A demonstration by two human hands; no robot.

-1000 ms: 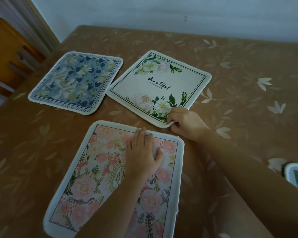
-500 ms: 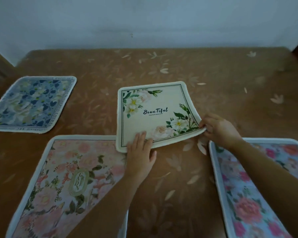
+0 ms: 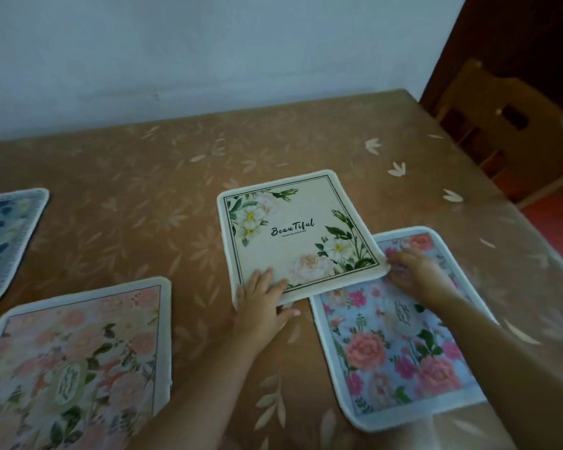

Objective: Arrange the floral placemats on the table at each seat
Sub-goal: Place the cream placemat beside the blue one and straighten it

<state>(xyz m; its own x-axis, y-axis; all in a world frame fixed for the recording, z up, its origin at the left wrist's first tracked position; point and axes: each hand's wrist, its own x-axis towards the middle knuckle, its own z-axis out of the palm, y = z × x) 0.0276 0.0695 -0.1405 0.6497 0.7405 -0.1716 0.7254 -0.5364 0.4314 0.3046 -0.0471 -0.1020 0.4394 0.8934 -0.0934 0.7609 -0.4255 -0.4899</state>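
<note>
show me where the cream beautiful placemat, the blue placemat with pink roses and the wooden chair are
cream beautiful placemat (image 3: 291, 229): head view, on its black lettering.
blue placemat with pink roses (image 3: 368, 350): head view, on the big pink rose.
wooden chair (image 3: 481, 92): head view, on its backrest.

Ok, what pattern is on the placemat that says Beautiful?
The Beautiful placemat shows white flowers and green leaves on cream; head view.

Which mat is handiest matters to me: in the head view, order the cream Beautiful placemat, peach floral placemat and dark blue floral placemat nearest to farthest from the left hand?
1. Cream Beautiful placemat, centre: left hand rests on its near corner.
2. Peach floral placemat, near left.
3. Dark blue floral placemat, far left edge.
</note>
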